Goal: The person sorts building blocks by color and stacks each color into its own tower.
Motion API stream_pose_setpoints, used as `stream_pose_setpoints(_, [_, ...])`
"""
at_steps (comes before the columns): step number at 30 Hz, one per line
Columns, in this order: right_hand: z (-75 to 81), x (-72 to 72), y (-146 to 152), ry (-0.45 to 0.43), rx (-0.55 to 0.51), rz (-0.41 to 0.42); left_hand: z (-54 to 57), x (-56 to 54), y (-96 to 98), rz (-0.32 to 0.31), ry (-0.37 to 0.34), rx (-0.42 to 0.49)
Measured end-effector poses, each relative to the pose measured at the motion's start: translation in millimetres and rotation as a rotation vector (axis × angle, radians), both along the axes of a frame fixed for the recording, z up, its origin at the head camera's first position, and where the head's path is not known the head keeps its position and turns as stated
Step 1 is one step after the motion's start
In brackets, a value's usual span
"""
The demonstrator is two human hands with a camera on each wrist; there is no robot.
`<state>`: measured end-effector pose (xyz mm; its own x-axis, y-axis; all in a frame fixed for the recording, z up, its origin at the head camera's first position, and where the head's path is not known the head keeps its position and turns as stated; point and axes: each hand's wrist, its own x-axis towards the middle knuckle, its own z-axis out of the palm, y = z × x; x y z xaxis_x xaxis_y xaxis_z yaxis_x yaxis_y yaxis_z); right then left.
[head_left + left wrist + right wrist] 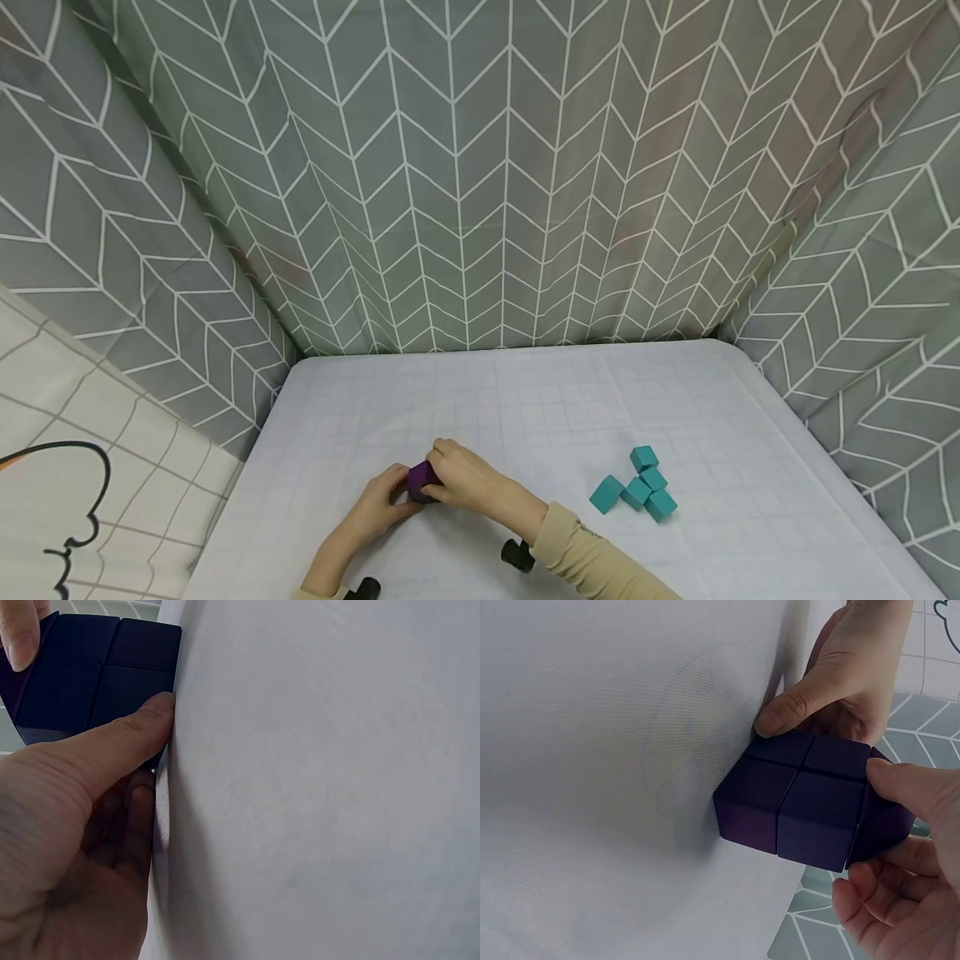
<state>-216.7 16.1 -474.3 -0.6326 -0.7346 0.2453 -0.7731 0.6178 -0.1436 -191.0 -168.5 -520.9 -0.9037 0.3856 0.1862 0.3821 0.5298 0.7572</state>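
Dark purple blocks (pixel 422 482) stand together on the white table, left of centre. In the right wrist view the purple blocks (pixel 780 799) form a compact shape with thin seams between the pieces. My left hand (pixel 380 505) holds the shape low on its left side, and its thumb lies along a lower face in the left wrist view. From the right, my right hand (pixel 467 478) pinches the upper part between thumb and fingers; in the right wrist view that part is an angled piece (pixel 881 814). The far faces are hidden.
Several teal blocks (pixel 636 493) lie in a loose cluster on the table (pixel 540 417), to the right of both hands. Black wrist cameras (pixel 517 555) sit by the sleeves. Patterned grey curtains (pixel 480 208) surround the table's back and sides.
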Motion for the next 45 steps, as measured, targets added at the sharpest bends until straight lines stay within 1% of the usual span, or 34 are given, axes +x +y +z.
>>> stream_pose_setpoints(2, [0.7,0.8,0,0.002,-0.002,-0.001,0.3,0.4,-0.2,-0.004,0.004,-0.008])
stream_pose_setpoints(4, [1.6,1.7,0,0.002,-0.004,-0.002,-5.9,-1.4,-1.6,-0.003,0.013,-0.012])
stream_pose_setpoints(8, [3.0,3.4,0,0.002,-0.006,-0.003,-22.4,-7.2,-6.5,0.004,0.018,-0.025])
stream_pose_setpoints(11, [3.6,4.3,1,0.008,-0.010,-0.004,-27.8,-9.8,-9.1,-0.004,0.024,-0.028])
stream_pose_setpoints(18, [5.9,6.6,3,0.043,-0.018,0.004,-27.1,-9.3,-8.1,-0.009,0.016,0.030])
stream_pose_setpoints(20, [7.4,7.1,4,0.058,-0.020,0.011,-26.9,-9.0,-7.5,-0.013,0.031,0.036])
stream_pose_setpoints(23, [10.3,7.3,5,0.076,-0.021,0.020,-26.2,-9.3,-7.0,-0.014,0.019,0.038])
stream_pose_setpoints(26, [14.6,7.2,6,0.089,-0.014,0.024,-25.3,-9.5,-8.2,-0.016,-0.008,0.018])
stream_pose_setpoints(29, [20.9,7.0,6,0.103,-0.006,0.017,-23.3,-7.6,-11.6,-0.010,0.011,-0.025])
stream_pose_setpoints(31, [26.3,7.2,6,0.114,-0.005,0.013,-20.6,-4.6,-15.0,0.013,0.041,-0.077])
stream_pose_setpoints(34, [34.7,7.5,6,0.139,-0.015,0.016,-12.6,1.0,-20.7,0.064,0.048,-0.144])
stream_pose_setpoints(35, [37.7,7.7,6,0.147,-0.020,0.018,-8.8,2.6,-22.7,0.087,0.040,-0.168])
stream_pose_setpoints(37, [44.3,7.7,5,0.161,-0.029,0.021,1.2,5.1,-27.3,0.130,0.033,-0.185])
stream_pose_setpoints(38, [47.7,7.8,5,0.166,-0.033,0.020,7.1,6.0,-29.7,0.161,0.026,-0.189])
stream_pose_setpoints(39, [51.6,7.9,6,0.167,-0.036,0.018,14.6,7.3,-32.3,0.190,0.030,-0.194])
stream_pose_setpoints(41, [60.2,7.7,7,0.168,-0.046,0.009,31.5,9.1,-38.4,0.246,0.061,-0.198])
stream_pose_setpoints(43, [69.6,7.0,10,0.172,-0.065,-0.001,53.9,12.2,-42.9,0.295,0.121,-0.208])
stream_pose_setpoints(44, [74.9,6.8,12,0.172,-0.077,-0.009,66.3,13.7,-44.5,0.316,0.161,-0.216])
stream_pose_setpoints(45, [80.5,6.3,14,0.174,-0.089,-0.014,80.5,15.2,-45.2,0.325,0.209,-0.223])
